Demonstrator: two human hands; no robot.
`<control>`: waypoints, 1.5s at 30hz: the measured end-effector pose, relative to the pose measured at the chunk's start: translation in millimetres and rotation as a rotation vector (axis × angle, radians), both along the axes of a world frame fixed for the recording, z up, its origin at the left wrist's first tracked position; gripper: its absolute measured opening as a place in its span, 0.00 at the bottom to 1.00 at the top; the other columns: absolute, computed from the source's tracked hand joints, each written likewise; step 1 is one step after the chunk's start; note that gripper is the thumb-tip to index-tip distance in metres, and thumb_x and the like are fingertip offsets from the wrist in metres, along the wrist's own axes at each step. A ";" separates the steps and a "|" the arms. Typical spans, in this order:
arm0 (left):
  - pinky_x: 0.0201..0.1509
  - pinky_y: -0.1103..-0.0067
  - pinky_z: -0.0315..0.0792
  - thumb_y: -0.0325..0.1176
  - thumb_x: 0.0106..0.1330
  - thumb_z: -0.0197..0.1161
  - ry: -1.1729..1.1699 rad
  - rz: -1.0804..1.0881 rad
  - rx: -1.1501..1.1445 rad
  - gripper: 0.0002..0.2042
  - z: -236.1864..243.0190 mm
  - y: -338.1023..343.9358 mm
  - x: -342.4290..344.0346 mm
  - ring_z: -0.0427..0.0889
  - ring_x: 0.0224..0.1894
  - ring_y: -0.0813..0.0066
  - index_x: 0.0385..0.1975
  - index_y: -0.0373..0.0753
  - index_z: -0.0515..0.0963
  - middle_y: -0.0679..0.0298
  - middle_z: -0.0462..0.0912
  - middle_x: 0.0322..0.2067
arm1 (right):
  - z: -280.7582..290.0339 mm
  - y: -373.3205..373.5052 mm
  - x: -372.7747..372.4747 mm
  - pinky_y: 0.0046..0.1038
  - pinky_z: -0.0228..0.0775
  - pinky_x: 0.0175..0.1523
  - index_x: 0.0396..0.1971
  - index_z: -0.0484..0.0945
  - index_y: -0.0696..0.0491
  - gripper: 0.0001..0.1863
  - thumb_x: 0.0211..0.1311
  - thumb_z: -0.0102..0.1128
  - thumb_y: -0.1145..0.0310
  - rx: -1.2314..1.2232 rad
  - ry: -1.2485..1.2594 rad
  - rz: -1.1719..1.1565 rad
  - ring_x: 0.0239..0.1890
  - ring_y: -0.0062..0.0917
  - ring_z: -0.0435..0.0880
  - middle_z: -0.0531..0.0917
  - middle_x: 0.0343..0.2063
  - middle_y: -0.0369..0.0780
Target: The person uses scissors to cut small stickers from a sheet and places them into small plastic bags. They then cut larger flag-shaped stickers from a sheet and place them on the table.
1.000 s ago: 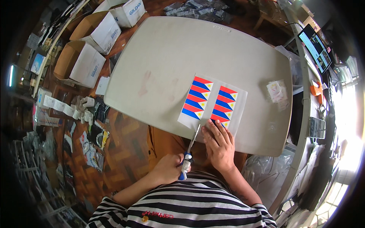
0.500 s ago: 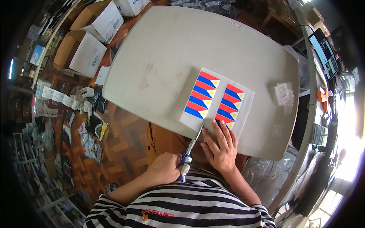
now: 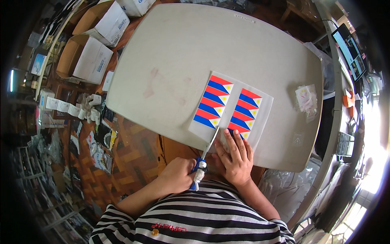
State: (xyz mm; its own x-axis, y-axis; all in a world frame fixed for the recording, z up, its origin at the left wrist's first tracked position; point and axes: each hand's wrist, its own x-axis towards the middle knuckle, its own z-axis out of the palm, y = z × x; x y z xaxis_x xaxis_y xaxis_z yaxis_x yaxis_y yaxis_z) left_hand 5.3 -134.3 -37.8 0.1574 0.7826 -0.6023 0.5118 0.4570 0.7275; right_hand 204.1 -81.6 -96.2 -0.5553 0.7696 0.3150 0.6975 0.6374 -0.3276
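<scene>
My left hand (image 3: 177, 177) is closed around the blue handles of a pair of scissors (image 3: 209, 146); white wrapping covers part of the handles. The blades point up and away from me into a white sheet (image 3: 265, 110), in the gap between two columns of printed flags. Red, blue and white flags with yellow suns fill the left column (image 3: 213, 101) and the right column (image 3: 245, 110). On the sheet's near right part lies my right hand (image 3: 236, 158), fingers stretched out flat, fingertips over the lowest flag of the right column.
The sheet rests near the front edge of a pale table (image 3: 170, 49). Small clear packets (image 3: 305, 97) lie at the table's right. Open cardboard boxes (image 3: 89, 59) stand on the left, near a curled strip of white labels (image 3: 73, 109). An orange-handled tool (image 3: 348, 99) and a screen (image 3: 349, 51) are at right.
The scissors have moved a little farther up the gap between the columns, and the sheet's left part has shifted slightly left. My right hand stays nearly in place.
</scene>
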 end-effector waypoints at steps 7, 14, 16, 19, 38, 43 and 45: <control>0.28 0.68 0.69 0.37 0.63 0.63 -0.171 0.110 -0.024 0.13 -16.8 5.1 5.7 0.77 0.20 0.54 0.26 0.32 0.77 0.50 0.76 0.17 | 2.1 2.2 1.4 0.36 0.64 0.64 0.52 0.83 0.37 0.20 0.58 0.66 0.57 0.030 -0.047 -0.013 0.66 0.33 0.72 0.73 0.65 0.37; 0.24 0.78 0.64 0.30 0.65 0.57 -0.515 0.232 -0.067 0.12 -20.0 24.4 10.5 0.72 0.18 0.79 0.19 0.34 0.73 0.64 0.73 0.14 | -0.7 2.3 3.1 0.35 0.63 0.65 0.52 0.83 0.35 0.21 0.57 0.65 0.54 0.051 -0.088 -0.013 0.66 0.31 0.73 0.74 0.64 0.36; 0.24 0.80 0.64 0.31 0.64 0.56 -0.523 0.240 -0.116 0.12 -14.7 33.8 11.1 0.72 0.18 0.79 0.18 0.34 0.73 0.64 0.74 0.15 | -1.4 2.3 3.7 0.34 0.62 0.65 0.51 0.83 0.35 0.20 0.57 0.65 0.53 0.045 -0.090 -0.012 0.65 0.31 0.73 0.74 0.64 0.36; 0.25 0.81 0.63 0.33 0.64 0.57 -0.521 0.210 -0.129 0.13 -11.3 45.1 8.3 0.72 0.19 0.78 0.18 0.34 0.73 0.64 0.75 0.16 | -2.8 2.0 4.4 0.34 0.61 0.66 0.47 0.84 0.35 0.17 0.57 0.65 0.52 0.033 -0.076 -0.006 0.65 0.31 0.74 0.74 0.64 0.36; 0.27 0.84 0.67 0.29 0.69 0.51 -0.667 0.276 -0.141 0.12 -8.4 99.8 10.4 0.73 0.21 0.82 0.20 0.38 0.71 0.68 0.73 0.21 | -3.6 2.1 0.8 0.35 0.59 0.68 0.43 0.85 0.37 0.14 0.57 0.66 0.53 0.065 -0.032 -0.026 0.65 0.32 0.74 0.76 0.62 0.37; 0.27 0.83 0.67 0.29 0.68 0.51 -0.571 0.195 -0.092 0.12 -11.4 117.9 7.3 0.72 0.21 0.82 0.20 0.37 0.73 0.68 0.75 0.21 | 6.6 3.9 2.9 0.40 0.63 0.64 0.46 0.85 0.43 0.17 0.56 0.67 0.60 -0.052 0.015 0.036 0.64 0.39 0.73 0.76 0.61 0.43; 0.27 0.81 0.67 0.30 0.68 0.52 -0.559 0.249 -0.092 0.12 -18.4 121.6 9.6 0.72 0.20 0.81 0.22 0.35 0.75 0.67 0.76 0.21 | 13.4 5.9 2.6 0.40 0.63 0.64 0.48 0.84 0.43 0.17 0.56 0.67 0.60 -0.070 -0.002 0.049 0.63 0.39 0.73 0.75 0.61 0.43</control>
State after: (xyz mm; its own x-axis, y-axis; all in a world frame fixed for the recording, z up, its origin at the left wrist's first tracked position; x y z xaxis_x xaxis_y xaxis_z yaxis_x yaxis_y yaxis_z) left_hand 14.9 -12.7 -56.2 0.2878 0.7855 -0.5479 -0.0656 0.5870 0.8070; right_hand 206.6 -75.7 -82.8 -0.5933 0.7618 0.2602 0.6669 0.6461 -0.3712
